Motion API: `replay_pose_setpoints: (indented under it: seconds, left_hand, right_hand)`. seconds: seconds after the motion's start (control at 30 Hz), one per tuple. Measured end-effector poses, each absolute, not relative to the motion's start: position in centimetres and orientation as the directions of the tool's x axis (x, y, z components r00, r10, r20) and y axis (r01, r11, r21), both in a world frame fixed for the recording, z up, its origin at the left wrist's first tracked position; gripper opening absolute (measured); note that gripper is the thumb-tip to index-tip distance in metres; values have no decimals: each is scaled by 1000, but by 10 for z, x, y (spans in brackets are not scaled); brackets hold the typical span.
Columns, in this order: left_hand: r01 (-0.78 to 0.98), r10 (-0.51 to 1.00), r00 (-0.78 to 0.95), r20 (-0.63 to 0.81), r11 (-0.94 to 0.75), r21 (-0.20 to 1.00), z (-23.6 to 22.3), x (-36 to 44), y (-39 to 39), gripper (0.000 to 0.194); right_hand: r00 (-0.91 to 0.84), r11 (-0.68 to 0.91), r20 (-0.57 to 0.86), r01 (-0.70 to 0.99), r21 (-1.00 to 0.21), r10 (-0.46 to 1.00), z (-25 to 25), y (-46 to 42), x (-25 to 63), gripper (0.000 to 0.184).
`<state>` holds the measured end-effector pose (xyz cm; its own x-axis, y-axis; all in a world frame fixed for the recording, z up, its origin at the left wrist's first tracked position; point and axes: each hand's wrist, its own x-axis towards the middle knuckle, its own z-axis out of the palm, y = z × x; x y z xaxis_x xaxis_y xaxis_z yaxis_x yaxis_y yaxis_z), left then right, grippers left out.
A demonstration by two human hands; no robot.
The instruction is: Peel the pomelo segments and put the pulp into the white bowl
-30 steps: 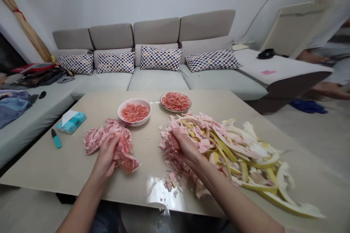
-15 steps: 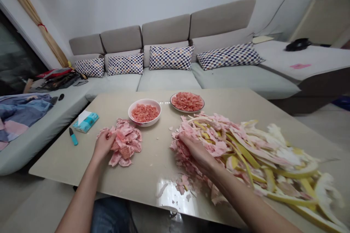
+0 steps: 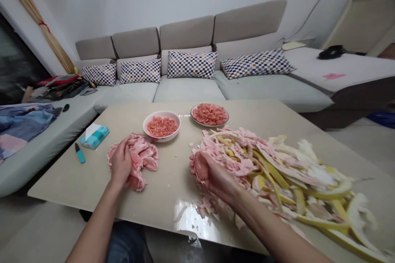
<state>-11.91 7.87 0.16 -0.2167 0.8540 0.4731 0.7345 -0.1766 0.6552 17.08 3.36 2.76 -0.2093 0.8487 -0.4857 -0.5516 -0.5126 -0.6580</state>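
Note:
My right hand (image 3: 217, 176) is turned palm up, its fingers curled round a peeled pink pomelo segment (image 3: 201, 166). It hovers at the left edge of a big heap of torn pink membrane (image 3: 243, 166) and yellow-white pomelo rind (image 3: 274, 172). On the left, my left hand (image 3: 121, 162) lies against a pile of pomelo segments (image 3: 143, 154); its bent fingers are together on them and the fingertips are partly hidden. Behind this pile stands a white bowl (image 3: 177, 129) of pink pomelo pulp (image 3: 162, 126). A dark-rimmed plate (image 3: 194, 118) holds more pulp (image 3: 210, 114).
A blue tissue pack (image 3: 96, 137) and a small teal-handled knife (image 3: 80, 155) lie at the left of the glossy table (image 3: 168, 191). Membrane scraps (image 3: 203, 205) dot the front edge. A grey sofa (image 3: 188, 90) with checked cushions runs behind.
My right hand has lifted slightly from the membrane heap and turned palm up, showing the pomelo segment. My left hand has moved right, further over the pile. The view has shifted slightly.

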Motion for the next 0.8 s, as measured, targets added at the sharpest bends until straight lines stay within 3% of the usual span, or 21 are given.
replay_pose_setpoints:
  seconds: [0.07, 0.17, 0.3, 0.4, 0.6, 0.8]
  left_hand:
    - [641, 849, -167, 501, -292, 710, 6, -99, 71, 40]
    - [615, 851, -68, 520, -375, 694, 8, -60, 51, 35]
    - [343, 983, 150, 106, -153, 927, 5, -8, 21, 34]
    - [143, 974, 223, -47, 15, 990, 2, 16, 10, 40]
    - [-185, 938, 269, -220, 274, 944, 9, 20, 18, 50]
    - [-335, 886, 321, -336, 438, 834, 6, 10, 23, 40]
  right_hand:
    - [-205, -524, -502, -544, -655, 840, 30, 32, 169, 27]
    - [-207, -535, -513, -535, -654, 833, 30, 30, 166, 29]
    - [-241, -510, -458, -545, -666, 856, 25, 26, 163, 33]
    - [-258, -456, -377, -544, -704, 890, 22, 21, 161, 36]
    - [-298, -431, -317, -509, -745, 900, 19, 22, 165, 43]
    - [-301, -394, -285, -415, -820, 910, 16, 26, 171, 40]
